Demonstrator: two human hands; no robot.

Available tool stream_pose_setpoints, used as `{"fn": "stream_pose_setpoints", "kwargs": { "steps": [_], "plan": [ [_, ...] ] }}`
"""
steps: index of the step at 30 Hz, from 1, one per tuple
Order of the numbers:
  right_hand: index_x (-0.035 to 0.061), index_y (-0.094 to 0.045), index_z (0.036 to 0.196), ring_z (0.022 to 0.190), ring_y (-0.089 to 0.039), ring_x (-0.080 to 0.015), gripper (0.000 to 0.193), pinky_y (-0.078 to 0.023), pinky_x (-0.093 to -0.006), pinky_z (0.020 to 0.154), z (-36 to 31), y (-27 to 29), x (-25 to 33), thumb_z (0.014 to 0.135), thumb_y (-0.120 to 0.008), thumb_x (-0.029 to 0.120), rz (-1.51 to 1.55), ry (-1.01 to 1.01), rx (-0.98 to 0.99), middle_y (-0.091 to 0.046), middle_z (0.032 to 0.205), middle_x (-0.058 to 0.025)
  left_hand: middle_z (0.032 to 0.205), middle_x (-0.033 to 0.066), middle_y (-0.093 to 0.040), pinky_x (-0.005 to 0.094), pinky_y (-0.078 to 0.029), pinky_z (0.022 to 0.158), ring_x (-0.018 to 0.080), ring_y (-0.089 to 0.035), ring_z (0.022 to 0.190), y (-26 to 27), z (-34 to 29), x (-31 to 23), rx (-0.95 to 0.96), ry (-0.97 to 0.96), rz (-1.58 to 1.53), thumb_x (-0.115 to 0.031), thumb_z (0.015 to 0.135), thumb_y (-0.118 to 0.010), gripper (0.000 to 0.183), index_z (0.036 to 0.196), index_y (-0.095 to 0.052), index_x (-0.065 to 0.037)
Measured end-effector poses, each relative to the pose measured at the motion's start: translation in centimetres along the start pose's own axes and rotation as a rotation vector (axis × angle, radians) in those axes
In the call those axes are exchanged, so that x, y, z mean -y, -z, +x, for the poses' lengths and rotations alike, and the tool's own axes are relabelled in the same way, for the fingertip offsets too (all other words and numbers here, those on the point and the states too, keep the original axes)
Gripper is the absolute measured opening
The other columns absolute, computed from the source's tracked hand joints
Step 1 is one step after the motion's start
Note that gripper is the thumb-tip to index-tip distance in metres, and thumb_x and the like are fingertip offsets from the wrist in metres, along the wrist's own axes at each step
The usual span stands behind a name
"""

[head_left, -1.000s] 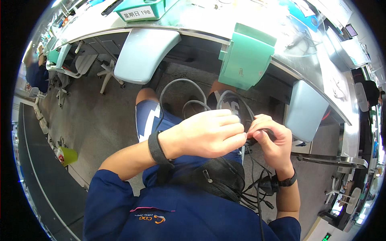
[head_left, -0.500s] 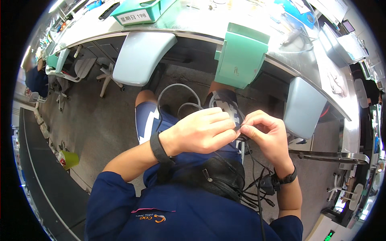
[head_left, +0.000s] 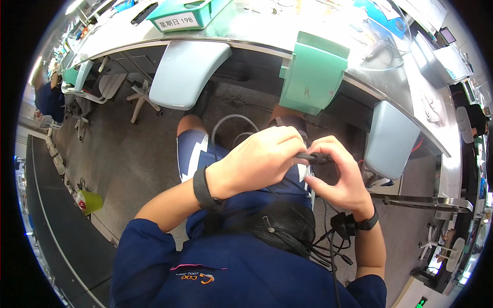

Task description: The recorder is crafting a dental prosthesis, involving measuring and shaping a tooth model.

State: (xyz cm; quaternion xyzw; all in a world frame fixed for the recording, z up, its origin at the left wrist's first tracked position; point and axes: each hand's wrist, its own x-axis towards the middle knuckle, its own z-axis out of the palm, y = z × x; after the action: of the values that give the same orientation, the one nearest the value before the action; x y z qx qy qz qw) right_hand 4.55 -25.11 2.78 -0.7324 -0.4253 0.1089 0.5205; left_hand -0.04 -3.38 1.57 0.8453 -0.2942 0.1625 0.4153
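In front of my lap, my left hand [head_left: 264, 161] is closed, its fingertips pinching a black cable [head_left: 304, 155]. A thicker black piece [head_left: 321, 158] on this cable reaches toward my right hand [head_left: 343, 177]. The right hand curves around that piece with thumb and fingers apart; the index finger lies along its upper side, and the thumb is below, clear of it. Whether the other right fingers touch it is hidden. Grey cable loops [head_left: 233, 119] rise behind my left hand. Below my right wrist hang several thin black cables [head_left: 328, 244], beside a small black box [head_left: 342, 226].
A black mesh pouch [head_left: 282, 220] sits at my waist. Ahead is a metal workbench [head_left: 257, 33] with a green bin [head_left: 190, 15]. Pale blue panels [head_left: 187, 74] and a green holder [head_left: 314, 77] stand along its edge. A person [head_left: 49, 97] is at far left.
The thicker black cable piece now shows between my hands. My right thumb has come away from the fingertips, where it was pinching before. The view has shifted slightly.
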Motion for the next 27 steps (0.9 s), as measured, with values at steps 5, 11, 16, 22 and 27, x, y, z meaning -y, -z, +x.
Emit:
{"fn": "stream_pose_setpoints", "kwargs": {
  "steps": [5, 11, 16, 22, 27],
  "plan": [
    [0.0015, -0.057, 0.112, 0.093, -0.059, -0.0311, 0.046, -0.046, -0.0385, 0.084, -0.4, -1.1, -1.0, 0.069, -0.073, 0.0, -0.285, 0.007, -0.081, -0.062, 0.1, -0.0132, 0.084, 0.0129, -0.062, 0.0322, -0.048, 0.068, 0.0252, -0.061, 0.076, 0.5, 0.7, -0.2, 0.108, 0.206, -0.245, -0.002, 0.085, -0.067, 0.012, 0.095, -0.062, 0.003],
    [0.0021, -0.059, 0.113, 0.083, -0.062, -0.0299, 0.043, -0.047, -0.0392, 0.084, 0.2, -0.8, -0.6, 0.072, -0.074, 0.002, -0.441, 0.207, -0.101, -0.065, 0.094, -0.0113, 0.083, 0.0045, -0.063, 0.027, -0.047, 0.07, 0.0105, -0.057, 0.076, 0.9, 0.8, -0.1, 0.157, 0.434, -0.565, -0.006, 0.091, -0.065, 0.01, 0.097, -0.065, 0.003],
    [0.0031, -0.063, 0.111, 0.084, -0.062, -0.0289, 0.038, -0.049, -0.0379, 0.079, 0.1, -0.9, -0.6, 0.074, -0.075, 0.005, -0.338, 0.149, -0.152, -0.066, 0.092, -0.0109, 0.084, 0.004, -0.064, 0.0256, -0.047, 0.072, 0.01, -0.057, 0.077, 1.5, 1.1, -0.1, 0.237, 0.449, -0.557, -0.006, 0.092, -0.064, 0.01, 0.098, -0.066, 0.002],
    [0.0019, -0.07, 0.103, 0.08, -0.062, -0.0166, 0.023, -0.049, -0.0293, 0.074, -0.1, -0.7, 0.5, 0.082, -0.075, 0.008, 0.062, -0.081, -0.178, -0.069, 0.091, -0.0083, 0.085, 0.006, -0.064, 0.0269, -0.047, 0.07, 0.0131, -0.059, 0.077, 1.3, 0.8, 0.0, 0.142, 0.334, -0.495, -0.004, 0.088, -0.068, 0.011, 0.098, -0.067, 0.001],
    [0.0004, -0.07, 0.101, 0.081, -0.06, -0.0101, 0.016, -0.047, -0.0248, 0.074, -0.1, -1.2, -0.1, 0.087, -0.073, 0.008, 0.297, -0.136, -0.224, -0.068, 0.091, -0.0053, 0.085, 0.0092, -0.064, 0.0295, -0.047, 0.067, 0.0192, -0.06, 0.074, 1.6, 1.0, -0.3, 0.124, 0.232, -0.384, -0.005, 0.085, -0.07, 0.013, 0.096, -0.067, 0.0]
  ]
}}
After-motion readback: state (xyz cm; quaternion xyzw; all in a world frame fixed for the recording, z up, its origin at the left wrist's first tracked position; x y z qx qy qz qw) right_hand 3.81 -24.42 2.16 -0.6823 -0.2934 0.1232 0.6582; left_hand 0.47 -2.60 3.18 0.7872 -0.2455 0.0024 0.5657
